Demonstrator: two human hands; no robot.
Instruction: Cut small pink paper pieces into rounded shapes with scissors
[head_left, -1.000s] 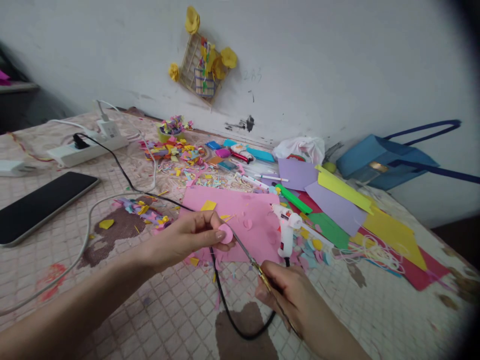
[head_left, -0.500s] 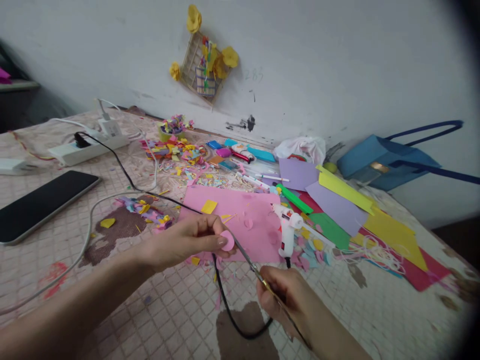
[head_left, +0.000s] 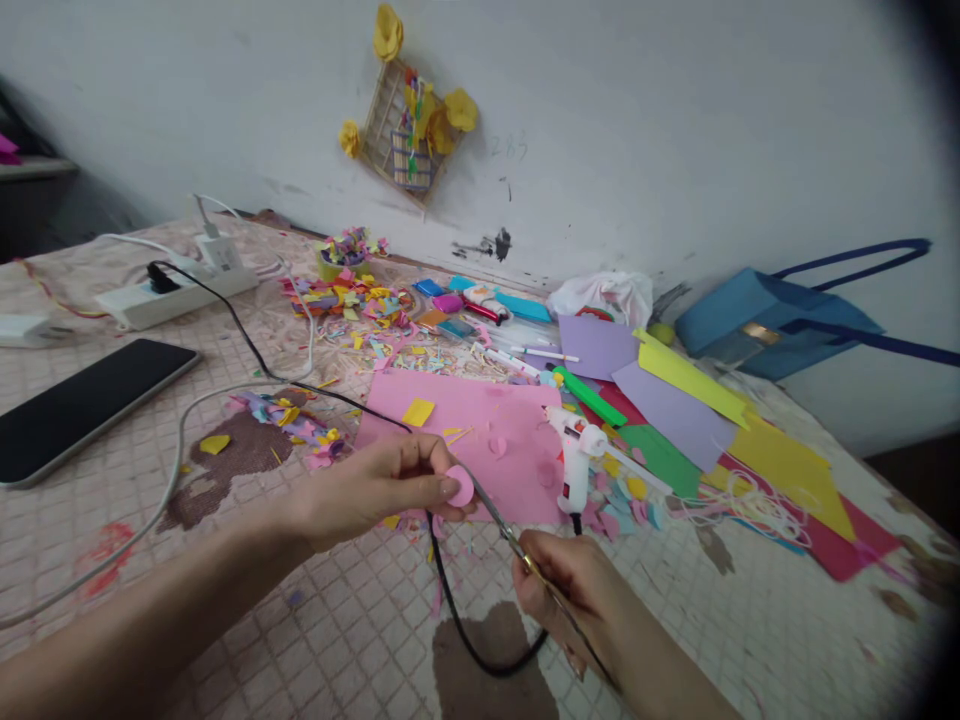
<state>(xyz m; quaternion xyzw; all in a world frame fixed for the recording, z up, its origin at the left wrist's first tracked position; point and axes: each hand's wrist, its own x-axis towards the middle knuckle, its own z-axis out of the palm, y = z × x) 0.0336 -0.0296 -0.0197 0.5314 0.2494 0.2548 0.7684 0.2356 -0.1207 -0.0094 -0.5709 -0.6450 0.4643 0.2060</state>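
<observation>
My left hand [head_left: 409,485] pinches a small rounded pink paper piece [head_left: 460,486] between thumb and fingers. In my right hand [head_left: 566,590] is a slim pair of metal scissors [head_left: 491,510] with a gold-coloured part near the fingers. Their blades point up and left, with the tip close against the edge of the pink piece; whether the blades touch it is hard to make out. Beneath and beyond both hands lies a pink sheet [head_left: 517,430] bearing a yellow paper square [head_left: 418,411]. A white glue gun [head_left: 575,465] rests at the sheet's right edge.
A black cord [head_left: 450,600] loops below the hands. To the left are a phone [head_left: 90,405] and a white power strip [head_left: 180,297]. Paper scraps [head_left: 352,300] are heaped behind. Coloured sheets [head_left: 675,410], white string [head_left: 757,510] and a blue bag [head_left: 765,320] lie at right.
The pink paper piece and my left fingers have shifted slightly right, and the piece appears turned a little against the scissors. My right hand has hardly moved.
</observation>
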